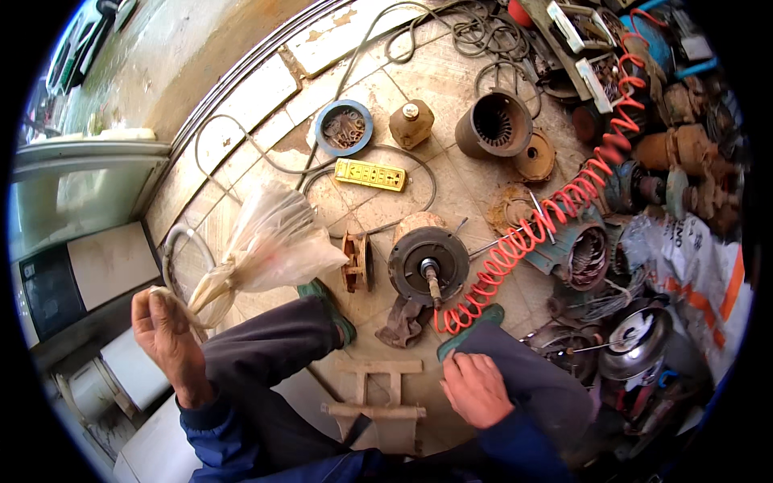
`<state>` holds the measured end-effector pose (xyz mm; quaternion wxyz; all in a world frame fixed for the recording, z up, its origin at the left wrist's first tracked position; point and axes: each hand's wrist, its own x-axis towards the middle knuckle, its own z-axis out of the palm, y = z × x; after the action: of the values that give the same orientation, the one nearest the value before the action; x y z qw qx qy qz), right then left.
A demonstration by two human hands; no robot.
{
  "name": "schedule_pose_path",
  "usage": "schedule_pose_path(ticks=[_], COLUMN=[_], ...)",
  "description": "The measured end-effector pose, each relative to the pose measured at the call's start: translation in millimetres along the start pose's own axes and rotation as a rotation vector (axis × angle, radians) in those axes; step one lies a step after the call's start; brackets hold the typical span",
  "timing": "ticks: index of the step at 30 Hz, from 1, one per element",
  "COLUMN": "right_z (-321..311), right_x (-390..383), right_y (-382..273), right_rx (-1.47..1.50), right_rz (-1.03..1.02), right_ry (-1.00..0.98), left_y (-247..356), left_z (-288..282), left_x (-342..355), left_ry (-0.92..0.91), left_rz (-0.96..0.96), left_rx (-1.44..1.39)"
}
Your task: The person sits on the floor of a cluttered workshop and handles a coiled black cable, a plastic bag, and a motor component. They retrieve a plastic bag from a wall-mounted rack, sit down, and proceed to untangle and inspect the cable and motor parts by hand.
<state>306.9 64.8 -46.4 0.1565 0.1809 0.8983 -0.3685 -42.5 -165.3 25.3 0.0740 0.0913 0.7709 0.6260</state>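
Note:
My left hand (171,342) is closed round the twisted neck of a cloudy plastic bag (278,237), which spreads out to the right, above my left knee. What the bag holds, if anything, cannot be made out. On my right thigh lies my right hand (477,388), its fingers stretched forward and holding nothing. Between my feet stands a round dark motor part (409,259) with a shaft rising from its middle. Beside it, on the left, a rusty flanged ring (357,262) stands on edge. A dark rag (403,324) lies just in front of my stool side.
A coiled red air hose (555,201) runs to the upper right. Farther off are a yellow power strip (370,175), a blue-rimmed bowl of small metal parts (345,129), a brown bottle (411,124) and a motor housing (493,125). Scrap motors (676,153) crowd the right.

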Motion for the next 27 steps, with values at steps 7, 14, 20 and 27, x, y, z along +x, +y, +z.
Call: schedule_pose_path(ticks=[7, 14, 20, 27], right_z=[15.8, 41.1, 112.3, 186.3], right_x=[-39.5, -85.2, -96.5, -69.6], right_y=[-32.2, -87.2, -93.3, -93.4], right_rx=[-0.243, -0.243, 0.028, 0.096], right_rz=[-0.004, -0.087, -0.146, -0.209], right_ry=[0.286, 0.385, 0.425, 0.497], left_y=[-22.9, 24.6, 33.2, -37.3], left_z=[-19.5, -26.9, -37.2, -29.2], left_x=[-26.3, -94.4, -181.9, -247.4], left_ry=[0.027, -0.138, -0.393, -0.523], left_rz=[0.262, 0.359, 0.254, -0.035], left_rx=[-0.091, -0.371, -0.672, -0.826])
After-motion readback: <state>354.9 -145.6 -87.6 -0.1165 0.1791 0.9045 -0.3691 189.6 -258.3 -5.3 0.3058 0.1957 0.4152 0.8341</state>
